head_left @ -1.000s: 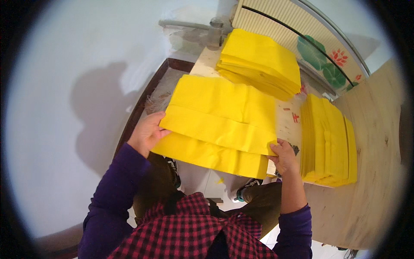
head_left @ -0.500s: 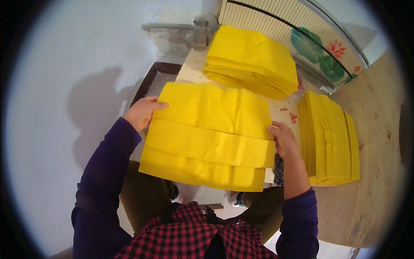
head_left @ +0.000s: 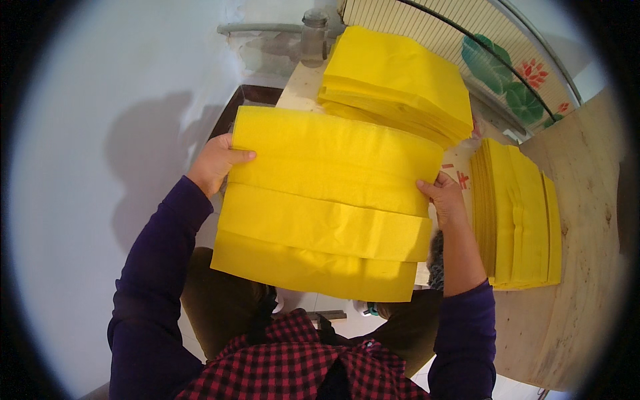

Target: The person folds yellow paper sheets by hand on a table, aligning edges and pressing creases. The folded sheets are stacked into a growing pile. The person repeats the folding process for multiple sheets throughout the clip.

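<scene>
A folded yellow sheet of felt-like fabric (head_left: 320,220) is held up over my lap, with a band folded across its lower half. My left hand (head_left: 217,162) grips its left edge, thumb on top and fingers behind. On the right edge, my right hand (head_left: 445,197) pinches it in the same way. The fingers beneath the fabric are hidden on both sides. Behind it lies a thick stack of yellow fabric pieces (head_left: 400,63), and another upright-edged stack of folded yellow pieces (head_left: 517,217) sits to the right.
Both stacks rest on a pale wooden tabletop (head_left: 587,267). A clear glass jar (head_left: 314,39) stands at the back left by a pipe (head_left: 260,29). A slatted panel with painted leaves and flowers (head_left: 490,63) borders the far side. The white wall (head_left: 73,200) is close on the left.
The fabric's upper part has been drawn wider and flatter, its wrinkles mostly smoothed. My right hand has shifted slightly right, and both hands keep hold of the edges.
</scene>
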